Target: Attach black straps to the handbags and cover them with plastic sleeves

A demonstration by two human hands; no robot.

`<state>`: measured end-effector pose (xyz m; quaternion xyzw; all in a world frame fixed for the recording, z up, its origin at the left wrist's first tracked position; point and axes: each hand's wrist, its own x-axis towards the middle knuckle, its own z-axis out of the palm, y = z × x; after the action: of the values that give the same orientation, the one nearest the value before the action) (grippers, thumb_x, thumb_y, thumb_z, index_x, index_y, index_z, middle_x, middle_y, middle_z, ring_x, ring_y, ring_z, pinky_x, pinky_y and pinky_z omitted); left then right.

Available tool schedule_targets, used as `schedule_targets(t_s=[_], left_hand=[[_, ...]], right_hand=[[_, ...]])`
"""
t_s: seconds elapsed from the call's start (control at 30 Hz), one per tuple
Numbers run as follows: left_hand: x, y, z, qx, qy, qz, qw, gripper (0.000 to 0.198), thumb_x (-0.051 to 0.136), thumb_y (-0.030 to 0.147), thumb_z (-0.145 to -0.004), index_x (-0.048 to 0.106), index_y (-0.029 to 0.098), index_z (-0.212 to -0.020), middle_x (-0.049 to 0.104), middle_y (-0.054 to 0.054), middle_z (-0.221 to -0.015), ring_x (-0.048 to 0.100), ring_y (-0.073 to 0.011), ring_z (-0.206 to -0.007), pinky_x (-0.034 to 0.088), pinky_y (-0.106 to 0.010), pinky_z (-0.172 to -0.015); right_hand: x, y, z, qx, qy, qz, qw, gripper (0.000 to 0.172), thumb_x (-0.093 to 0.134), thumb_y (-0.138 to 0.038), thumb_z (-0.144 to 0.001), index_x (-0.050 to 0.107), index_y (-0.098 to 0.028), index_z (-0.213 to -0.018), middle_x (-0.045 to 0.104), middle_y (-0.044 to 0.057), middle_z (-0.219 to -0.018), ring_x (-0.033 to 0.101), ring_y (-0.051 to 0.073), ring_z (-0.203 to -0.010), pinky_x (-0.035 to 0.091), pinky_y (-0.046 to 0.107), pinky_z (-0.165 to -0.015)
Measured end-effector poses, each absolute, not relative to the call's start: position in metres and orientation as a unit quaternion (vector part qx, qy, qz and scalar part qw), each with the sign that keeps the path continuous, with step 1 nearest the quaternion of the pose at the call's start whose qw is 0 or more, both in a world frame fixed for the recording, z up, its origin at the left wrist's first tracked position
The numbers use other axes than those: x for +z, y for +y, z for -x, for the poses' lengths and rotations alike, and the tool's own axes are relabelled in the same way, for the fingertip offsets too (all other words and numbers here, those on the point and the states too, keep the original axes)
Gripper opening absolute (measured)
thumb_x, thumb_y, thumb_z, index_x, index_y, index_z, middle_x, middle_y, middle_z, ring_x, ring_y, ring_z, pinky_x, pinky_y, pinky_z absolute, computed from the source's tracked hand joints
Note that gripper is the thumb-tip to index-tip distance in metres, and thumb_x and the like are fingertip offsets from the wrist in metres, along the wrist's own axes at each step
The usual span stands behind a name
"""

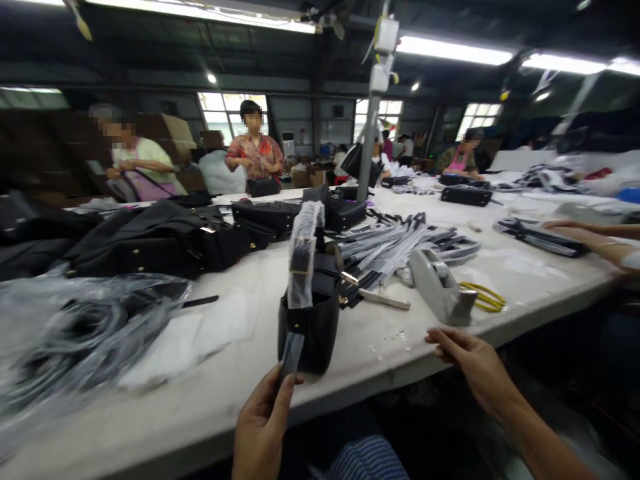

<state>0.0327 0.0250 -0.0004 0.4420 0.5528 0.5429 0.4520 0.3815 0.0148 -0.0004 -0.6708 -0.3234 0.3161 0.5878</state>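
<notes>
A black handbag [315, 333] stands near the table's front edge, its strap [301, 267] partly wrapped in clear plastic film and arching over the top. My left hand [265, 420] pinches the strap's loose lower end between thumb and fingers. To the right, my right hand [465, 363] hovers just over the table edge with thumb and fingertips pressed together; anything between them is too small to make out. A grey tape dispenser [435, 287] sits just beyond that hand. A light-handled tool [385, 300] lies between the bag and the dispenser.
Film-wrapped straps [400, 247] lie piled behind the dispenser, beside a yellow ring [483, 297]. Black bags [150, 240] and plastic-wrapped coils [85, 333] cover the left side. A metal post [369, 147] rises mid-table. At right, a co-worker's hand [575, 230] touches straps; other people stand across.
</notes>
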Motion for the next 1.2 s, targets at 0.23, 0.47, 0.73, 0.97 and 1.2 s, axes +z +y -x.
schedule_targets(t_s=[0.23,0.47,0.73,0.97,1.2], left_hand=[[0.013,0.022,-0.033,0.546,0.491,-0.479,0.481,0.033,0.068,0.045,-0.090,0.078,0.016,-0.102,0.075,-0.008,-0.092,0.067,-0.0254,-0.096,0.051,-0.034,-0.093],[0.011,0.021,-0.031,0.560,0.446,-0.496,0.491,0.029,0.065,0.036,-0.094,0.075,0.016,-0.113,0.074,-0.009,-0.111,0.064,-0.0266,-0.109,0.047,-0.034,-0.100],[0.012,0.018,-0.025,0.537,0.414,-0.398,0.618,0.030,0.069,0.042,-0.092,0.072,0.014,-0.099,0.064,-0.002,-0.081,0.030,-0.0033,-0.045,0.025,-0.017,-0.043],[0.010,0.019,-0.027,0.519,0.379,-0.315,0.699,0.043,0.072,0.054,-0.085,0.064,0.012,-0.080,0.047,0.006,-0.059,0.018,-0.0014,-0.040,0.011,-0.018,-0.037],[0.012,0.019,-0.028,0.491,0.390,-0.321,0.710,0.048,0.071,0.059,-0.083,0.064,0.012,-0.077,0.043,0.007,-0.050,0.018,-0.0019,-0.036,0.009,-0.019,-0.035]], right_hand=[[0.052,0.021,-0.226,0.485,-0.539,0.498,0.475,0.034,0.073,-0.052,-0.082,0.076,-0.019,-0.080,0.074,0.006,-0.074,0.065,0.016,-0.061,0.055,0.024,-0.061],[0.054,0.054,-0.175,0.456,-0.565,0.521,0.448,0.036,0.070,-0.053,-0.082,0.073,-0.018,-0.075,0.071,0.003,-0.066,0.060,0.013,-0.053,0.048,0.023,-0.053],[0.035,0.060,-0.188,0.482,-0.582,0.509,0.412,0.033,0.070,-0.051,-0.084,0.077,-0.018,-0.086,0.069,0.001,-0.064,0.063,0.016,-0.062,0.049,0.026,-0.064],[0.026,0.057,-0.178,0.488,-0.560,0.512,0.431,0.031,0.071,-0.047,-0.083,0.079,-0.021,-0.098,0.074,0.004,-0.080,0.068,0.021,-0.081,0.052,0.031,-0.079],[0.024,0.054,-0.163,0.551,-0.503,0.487,0.454,0.036,0.073,-0.053,-0.080,0.080,-0.021,-0.095,0.077,0.006,-0.088,0.067,0.023,-0.078,0.052,0.032,-0.075]])
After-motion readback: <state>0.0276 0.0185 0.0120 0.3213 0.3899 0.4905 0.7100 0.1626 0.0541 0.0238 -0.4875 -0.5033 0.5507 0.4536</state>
